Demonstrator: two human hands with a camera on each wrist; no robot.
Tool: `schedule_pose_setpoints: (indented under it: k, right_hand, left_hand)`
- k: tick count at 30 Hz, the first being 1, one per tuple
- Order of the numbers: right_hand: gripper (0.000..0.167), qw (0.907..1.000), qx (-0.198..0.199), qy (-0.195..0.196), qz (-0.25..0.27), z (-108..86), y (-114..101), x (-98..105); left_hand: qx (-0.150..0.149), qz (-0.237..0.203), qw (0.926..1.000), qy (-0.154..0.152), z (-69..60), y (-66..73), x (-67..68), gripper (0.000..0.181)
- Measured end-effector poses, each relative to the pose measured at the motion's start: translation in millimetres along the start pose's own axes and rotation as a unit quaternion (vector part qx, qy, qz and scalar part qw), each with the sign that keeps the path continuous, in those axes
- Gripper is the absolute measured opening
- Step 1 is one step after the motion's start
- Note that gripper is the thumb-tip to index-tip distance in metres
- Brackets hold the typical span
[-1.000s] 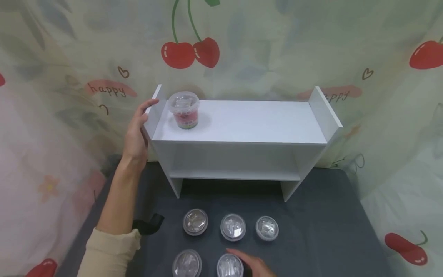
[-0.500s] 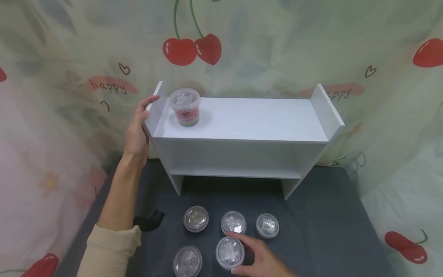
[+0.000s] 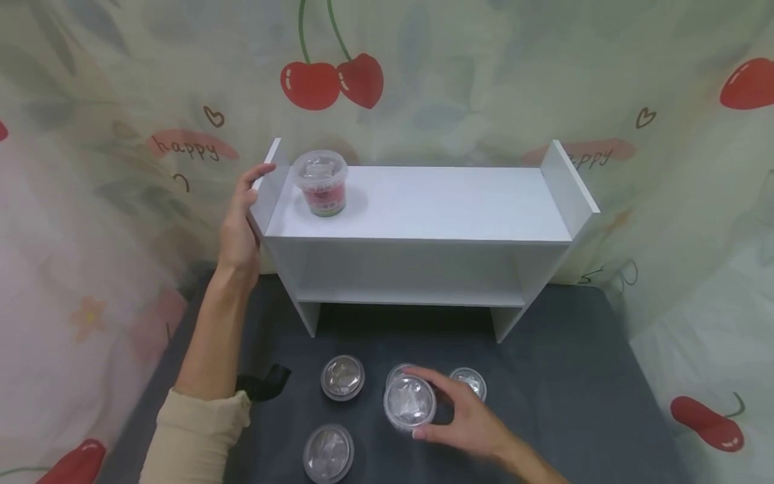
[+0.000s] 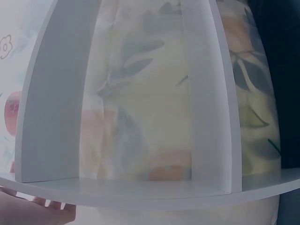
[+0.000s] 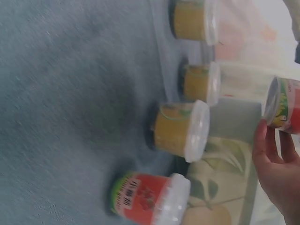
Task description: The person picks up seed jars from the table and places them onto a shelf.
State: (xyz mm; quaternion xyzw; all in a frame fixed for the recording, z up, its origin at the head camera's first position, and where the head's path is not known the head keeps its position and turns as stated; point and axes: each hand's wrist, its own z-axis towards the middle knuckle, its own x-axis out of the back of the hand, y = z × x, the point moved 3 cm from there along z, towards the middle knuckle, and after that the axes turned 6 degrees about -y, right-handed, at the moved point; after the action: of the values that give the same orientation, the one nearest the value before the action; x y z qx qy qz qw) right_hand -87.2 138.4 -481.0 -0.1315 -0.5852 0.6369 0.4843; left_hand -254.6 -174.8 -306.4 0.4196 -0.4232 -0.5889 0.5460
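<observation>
In the head view my left hand (image 3: 238,225) grips the left side panel of the white shelf (image 3: 417,202); its fingertips also show by the panel in the left wrist view. My right hand (image 3: 462,417) pinches a clear-lidded tub (image 3: 410,401) between thumb and fingers, above the dark table. The right wrist view shows this tub (image 5: 289,105) off the surface, with a red and green label. Behind it in the head view, another tub (image 3: 397,371) is partly hidden. A red-labelled tub (image 3: 325,185) stands on the shelf's top board at the left.
On the dark table (image 3: 574,390) stand a lidded tub (image 3: 342,378) at the back left, one (image 3: 471,380) at the right, partly covered by the right hand, and a larger one (image 3: 328,454) at the front. A black strap (image 3: 266,384) lies near the left forearm.
My right hand has come further into view, taken hold of the front tub and lifted it, moving it towards the shelf. My left hand keeps its grip on the panel.
</observation>
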Motion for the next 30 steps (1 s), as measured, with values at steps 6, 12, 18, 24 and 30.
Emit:
schedule_pose_setpoints:
  k: [6, 12, 18, 24, 30]
  right_hand:
    - [0.074, 0.9999, 0.004, -0.003, 0.013, 12.8, -7.8, 15.7]
    - [0.075, 0.9997, -0.003, 0.001, 0.025, 25.6, -21.0, 33.6]
    - [0.076, 0.9994, 0.001, -0.007, 0.033, 37.1, -33.6, 47.1]
    - [0.075, 0.9994, 0.016, -0.007, 0.031, 45.5, -44.0, 56.3]
    - [0.073, 0.999, 0.021, -0.012, 0.039, 53.5, -52.8, 60.0]
  left_hand:
    - [-0.007, 0.001, 1.0, 0.002, 0.6, -0.5, 1.3, 0.045]
    - [-0.007, 0.004, 1.0, 0.006, 1.2, 0.0, 0.4, 0.045]
    - [-0.008, 0.0, 1.0, 0.003, 1.9, 0.2, -0.9, 0.045]
    - [-0.009, 0.001, 1.0, -0.002, 1.7, 0.2, -3.1, 0.046]
    - [-0.001, 0.001, 1.0, 0.0, -0.8, -1.0, -0.2, 0.045]
